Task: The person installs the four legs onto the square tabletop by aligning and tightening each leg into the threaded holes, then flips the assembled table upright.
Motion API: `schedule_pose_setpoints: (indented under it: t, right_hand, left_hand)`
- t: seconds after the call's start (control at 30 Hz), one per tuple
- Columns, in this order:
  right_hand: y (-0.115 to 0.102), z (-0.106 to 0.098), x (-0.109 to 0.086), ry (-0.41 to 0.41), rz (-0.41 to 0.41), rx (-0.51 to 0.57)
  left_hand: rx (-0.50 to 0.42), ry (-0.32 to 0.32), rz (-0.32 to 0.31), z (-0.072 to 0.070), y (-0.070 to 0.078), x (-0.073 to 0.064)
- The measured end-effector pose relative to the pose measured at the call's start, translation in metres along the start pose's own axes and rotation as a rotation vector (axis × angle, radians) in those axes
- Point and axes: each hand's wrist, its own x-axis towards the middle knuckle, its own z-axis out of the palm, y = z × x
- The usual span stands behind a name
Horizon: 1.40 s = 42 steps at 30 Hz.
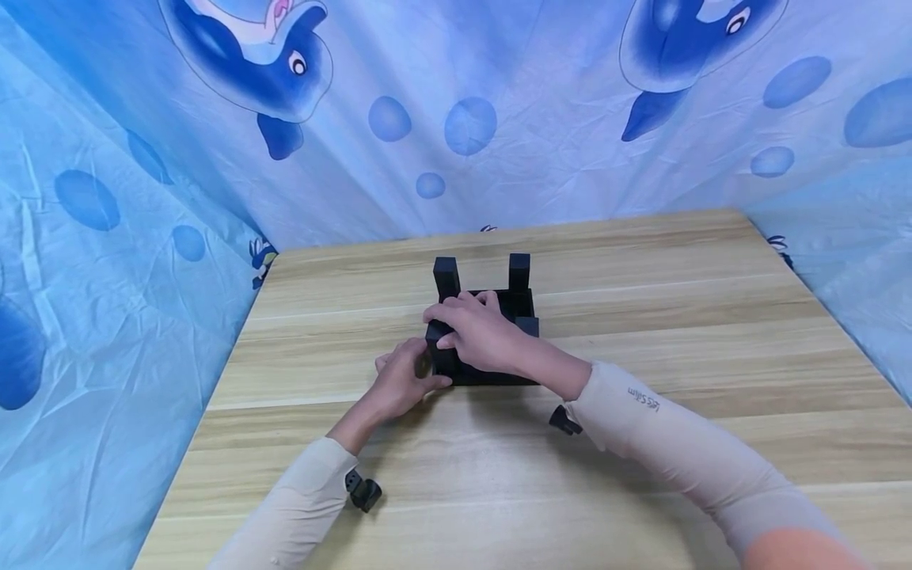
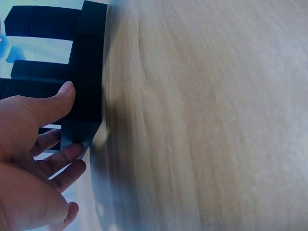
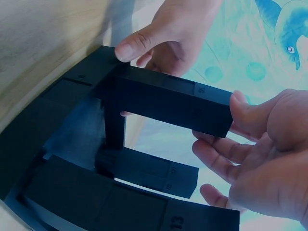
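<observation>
A black rectangular base frame (image 1: 492, 379) sits on the table with several upright square posts at its corners. My left hand (image 1: 402, 384) grips the near left corner of the frame, its thumb on the front wall (image 2: 89, 62) and its other fingers at the side. From above, my right hand (image 1: 484, 332) pinches the top of the near left post (image 3: 168, 96) between thumb and fingers. That post stands at the frame's corner. Another post (image 3: 144, 207) carries the number 13. In the head view, my right hand hides part of the frame's inside.
Under the frame is a wood-grain table (image 1: 641, 317). Blue curtains (image 1: 541, 158) with dolphins and bubbles hang behind it and at both sides. Small black devices (image 1: 365, 492) sit at both wrists, below the light sleeves.
</observation>
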Motion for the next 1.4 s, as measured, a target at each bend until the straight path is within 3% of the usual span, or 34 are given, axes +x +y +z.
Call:
schedule_pose_setpoints:
  t: [0.17,0.3,0.47,0.67,0.87,1.07,1.2,1.4]
  right_hand:
    - [0.001,-0.006,-0.004,-0.025,-0.001,-0.028]
    - [0.007,-0.018,-0.012,0.018,0.001,-0.037]
    - [0.025,-0.037,-0.025,0.081,0.017,-0.008]
    - [0.051,-0.053,-0.040,0.075,0.066,0.075]
    - [0.082,-0.053,-0.047,0.047,0.131,0.120]
    - [0.110,-0.041,-0.052,0.001,0.158,0.156]
    - [0.122,-0.027,-0.057,-0.046,0.141,0.089]
    - [0.127,-0.008,-0.064,-0.068,0.065,-0.151]
  left_hand:
    - [-0.001,-0.001,0.028,0.001,0.000,0.000]
    - [0.022,0.000,0.050,-0.003,0.001,-0.003]
    - [0.049,0.020,0.060,-0.009,0.000,-0.007]
    - [0.063,0.020,0.042,-0.014,-0.003,-0.006]
    - [0.077,0.028,0.050,-0.019,-0.003,-0.002]
    - [0.164,0.051,0.099,-0.024,-0.007,0.003]
    - [0.265,0.066,0.154,-0.026,-0.010,0.006]
    - [0.463,0.080,0.292,-0.026,-0.012,0.015]
